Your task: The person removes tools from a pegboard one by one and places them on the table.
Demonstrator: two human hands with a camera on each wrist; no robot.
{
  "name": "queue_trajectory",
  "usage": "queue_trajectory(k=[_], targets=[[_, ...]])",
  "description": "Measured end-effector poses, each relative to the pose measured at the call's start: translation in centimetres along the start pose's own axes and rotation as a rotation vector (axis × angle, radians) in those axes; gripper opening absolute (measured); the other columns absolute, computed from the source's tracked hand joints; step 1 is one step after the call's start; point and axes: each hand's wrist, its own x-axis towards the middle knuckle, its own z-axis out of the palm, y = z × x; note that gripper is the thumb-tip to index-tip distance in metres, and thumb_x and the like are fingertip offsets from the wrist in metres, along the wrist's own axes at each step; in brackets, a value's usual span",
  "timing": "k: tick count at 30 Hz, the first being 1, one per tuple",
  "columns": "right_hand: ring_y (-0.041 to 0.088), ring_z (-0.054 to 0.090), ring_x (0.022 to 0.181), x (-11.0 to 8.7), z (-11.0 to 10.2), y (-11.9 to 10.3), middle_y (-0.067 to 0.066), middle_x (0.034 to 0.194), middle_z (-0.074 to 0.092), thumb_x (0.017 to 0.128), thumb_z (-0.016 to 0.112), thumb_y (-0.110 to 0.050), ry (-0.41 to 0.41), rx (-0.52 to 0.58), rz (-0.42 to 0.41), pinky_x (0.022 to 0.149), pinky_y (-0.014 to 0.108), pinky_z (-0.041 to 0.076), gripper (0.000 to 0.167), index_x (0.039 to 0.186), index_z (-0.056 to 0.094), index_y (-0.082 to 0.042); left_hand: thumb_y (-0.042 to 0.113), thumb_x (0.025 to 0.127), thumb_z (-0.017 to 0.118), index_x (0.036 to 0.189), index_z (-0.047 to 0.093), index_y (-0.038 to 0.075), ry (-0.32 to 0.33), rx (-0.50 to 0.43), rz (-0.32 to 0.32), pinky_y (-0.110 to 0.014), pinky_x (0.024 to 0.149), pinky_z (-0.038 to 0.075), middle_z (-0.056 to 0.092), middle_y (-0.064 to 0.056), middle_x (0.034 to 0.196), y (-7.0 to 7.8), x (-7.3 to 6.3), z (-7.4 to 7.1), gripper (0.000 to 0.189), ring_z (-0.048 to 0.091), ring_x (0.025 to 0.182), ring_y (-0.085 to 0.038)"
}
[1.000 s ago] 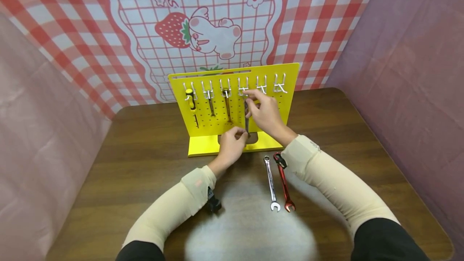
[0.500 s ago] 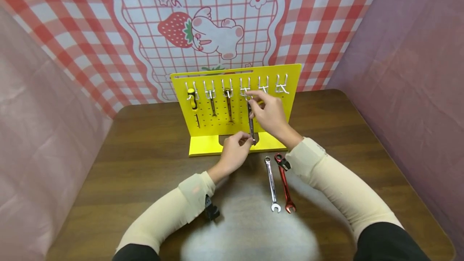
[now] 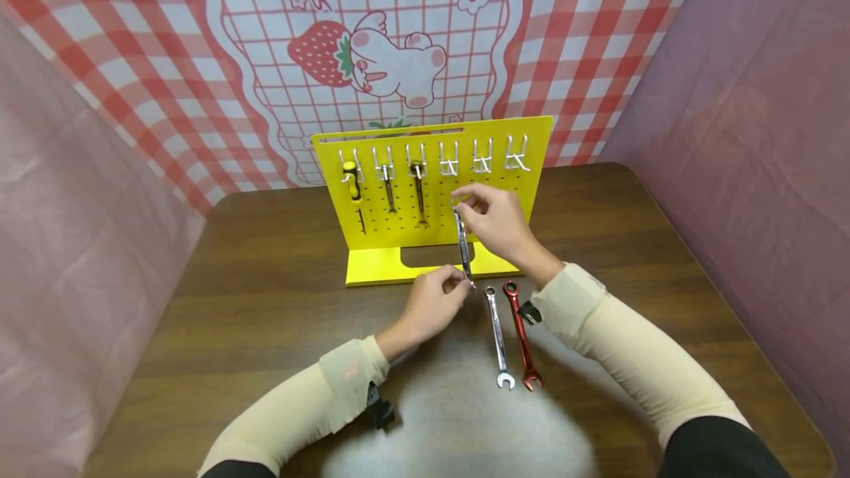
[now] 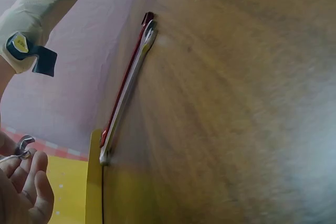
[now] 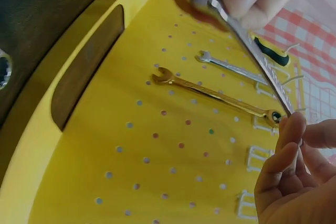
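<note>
Pinching a slim silver wrench (image 3: pixel 462 246) at both ends, the two hands hold it in front of the yellow pegboard (image 3: pixel 373 266), steeply tilted and apart from the metal hooks (image 3: pixel 482 161). The right hand (image 3: pixel 499 223) grips near the upper end with thumb and fingertips; the left hand (image 3: pixel 432 305) pinches the lower one, where the left wrist view shows a forked end (image 4: pixel 24 143). The wrench looks like solid polished steel, so it should be rigid, hardly fragile, and modest in weight though dense for its size. Its smooth shine suggests a surface that could slip or swivel in a light pinch. The narrow shank likely gives the steadiest hold, close to the middle for balance; gripping just below the upper end would leave that end free. A chrome wrench (image 3: pixel 498 338) and a red wrench (image 3: pixel 522 338) lie side by side on the table (image 3: pixel 617 227), and would probably handle much alike.
</note>
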Motion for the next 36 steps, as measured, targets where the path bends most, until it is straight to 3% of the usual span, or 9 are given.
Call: queue_trajectory(k=[9, 14, 18, 22, 29, 36], targets=[[0.034, 0.067, 0.069, -1.8, -0.4, 3.0, 0.009, 0.083, 0.073, 0.094, 0.065, -0.008, -0.167, 0.063, 0.253, 0.053, 0.03, 0.047, 0.023, 0.115, 0.07, -0.001, 0.012, 0.091, 0.073, 0.089, 0.072, 0.007, -0.134, 0.069, -0.047, -0.022, 0.057, 0.048, 0.071, 0.001, 0.076, -0.3, -2.0, 0.6, 0.005, 0.057, 0.059, -0.003], [0.022, 0.058, 0.059, -3.1, -0.1, 4.7, 0.013, 0.078, 0.071, 0.094, 0.065, -0.006, -0.287, 0.134, 0.372, 0.049, 0.026, 0.041, 0.019, 0.112, 0.067, 0.001, 0.011, 0.087, 0.077, 0.086, 0.073, 0.008, -0.196, 0.098, -0.068, -0.021, 0.057, 0.048, 0.071, 0.002, 0.075, -0.9, -3.5, 1.2, 0.005, 0.056, 0.059, -0.002], [0.015, 0.048, 0.053, -4.1, 0.4, 5.7, 0.015, 0.072, 0.067, 0.095, 0.063, -0.003, -0.36, 0.139, 0.377, 0.045, 0.024, 0.035, 0.018, 0.112, 0.066, 0.004, 0.012, 0.085, 0.079, 0.082, 0.074, 0.009, -0.224, 0.109, -0.06, -0.019, 0.059, 0.048, 0.069, 0.006, 0.072, -1.3, -4.4, 1.8, 0.007, 0.055, 0.061, 0.001], [0.014, 0.048, 0.052, -4.7, 1.0, 6.1, 0.018, 0.073, 0.067, 0.095, 0.063, 0.0, -0.395, 0.109, 0.342, 0.048, 0.024, 0.038, 0.02, 0.114, 0.066, 0.006, 0.012, 0.085, 0.079, 0.08, 0.074, 0.009, -0.239, 0.107, -0.059, -0.018, 0.059, 0.047, 0.069, 0.007, 0.07, -1.3, -4.9, 2.1, 0.007, 0.055, 0.061, 0.002], [0.015, 0.054, 0.063, -5.2, 1.5, 5.9, 0.013, 0.078, 0.07, 0.094, 0.063, -0.002, -0.402, 0.07, 0.364, 0.054, 0.026, 0.042, 0.015, 0.107, 0.07, 0.002, 0.013, 0.084, 0.08, 0.078, 0.073, 0.009, -0.261, 0.142, -0.088, -0.018, 0.059, 0.047, 0.067, 0.008, 0.069, -1.3, -5.4, 2.2, 0.01, 0.054, 0.06, 0.002], [0.012, 0.05, 0.058, -5.5, 2.0, 6.2, 0.016, 0.076, 0.067, 0.094, 0.062, 0.0, -0.417, 0.08, 0.403, 0.053, 0.026, 0.04, 0.015, 0.108, 0.069, 0.002, 0.02, 0.082, 0.084, 0.074, 0.071, 0.013, -0.274, 0.202, -0.077, -0.017, 0.056, 0.044, 0.062, 0.012, 0.065, -1.2, -5.5, 2.1, 0.017, 0.051, 0.058, 0.002]])
